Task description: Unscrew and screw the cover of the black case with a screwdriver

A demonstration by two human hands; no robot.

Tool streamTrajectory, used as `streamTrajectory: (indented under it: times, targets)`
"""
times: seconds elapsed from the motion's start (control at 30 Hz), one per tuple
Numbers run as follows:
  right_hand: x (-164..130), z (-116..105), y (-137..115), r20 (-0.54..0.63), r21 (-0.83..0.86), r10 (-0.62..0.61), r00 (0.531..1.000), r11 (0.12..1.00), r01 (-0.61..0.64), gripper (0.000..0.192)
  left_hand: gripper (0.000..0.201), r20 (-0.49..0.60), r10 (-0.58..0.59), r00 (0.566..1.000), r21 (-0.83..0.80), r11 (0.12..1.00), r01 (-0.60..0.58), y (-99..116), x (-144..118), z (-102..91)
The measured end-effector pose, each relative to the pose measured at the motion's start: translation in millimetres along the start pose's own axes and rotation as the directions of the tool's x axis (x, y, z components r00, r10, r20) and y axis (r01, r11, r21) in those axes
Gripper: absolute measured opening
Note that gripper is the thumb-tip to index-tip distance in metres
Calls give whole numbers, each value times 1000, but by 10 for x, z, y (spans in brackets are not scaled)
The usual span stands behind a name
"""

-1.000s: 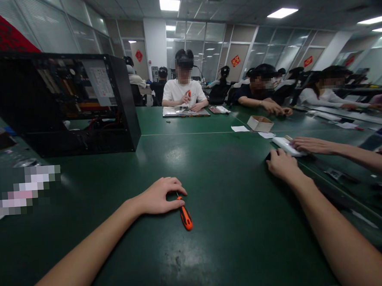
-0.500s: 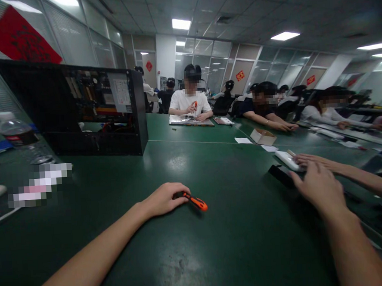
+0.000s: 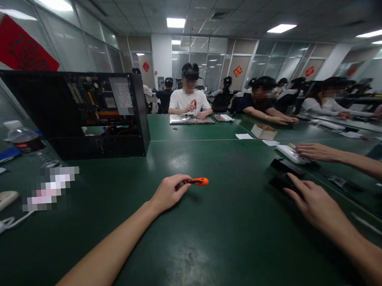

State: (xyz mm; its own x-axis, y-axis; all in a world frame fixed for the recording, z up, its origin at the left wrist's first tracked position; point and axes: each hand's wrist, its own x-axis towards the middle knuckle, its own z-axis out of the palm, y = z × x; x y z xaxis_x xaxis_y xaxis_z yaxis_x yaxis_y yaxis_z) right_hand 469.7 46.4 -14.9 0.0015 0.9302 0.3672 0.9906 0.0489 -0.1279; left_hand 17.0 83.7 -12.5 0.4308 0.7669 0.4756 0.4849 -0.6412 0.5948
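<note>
My left hand is closed on an orange-and-black screwdriver over the green table. The handle points right, and its shaft does not show. On the right, my right hand grips a dark black piece, whose kind is too dim and blurred to tell. Just behind that piece lies another flat black object. Beyond it, a co-worker's hand rests by a white device.
An open black computer case stands at the back left, with a plastic bottle beside it. A small cardboard box and paper slips lie at the back right. Several people sit across the table.
The screwdriver has swung from slanting down to nearly level, pointing right. My right hand has shifted left and down, and a black piece now shows in its fingers.
</note>
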Motion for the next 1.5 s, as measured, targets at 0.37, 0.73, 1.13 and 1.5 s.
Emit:
streamTrajectory:
  times: [0.37,0.73,1.13,1.5]
  targets:
    - [274,408,-2302,71,381,-699,711,678,629,49,19,-228,-56,972,34,997,65,132,-16,24]
    - [996,-422,-2486,150,571,-776,612,573,587,20,34,-247,-119,962,86,986,145,98,-9,53]
    - [1039,-1009,-2176,196,369,-721,665,683,631,12,49,188,2,982,37,999,-9,158,5,80]
    - [1037,-1052,-2182,198,277,-682,704,728,627,15,46,337,185,923,447,832,-330,149,19,-18]
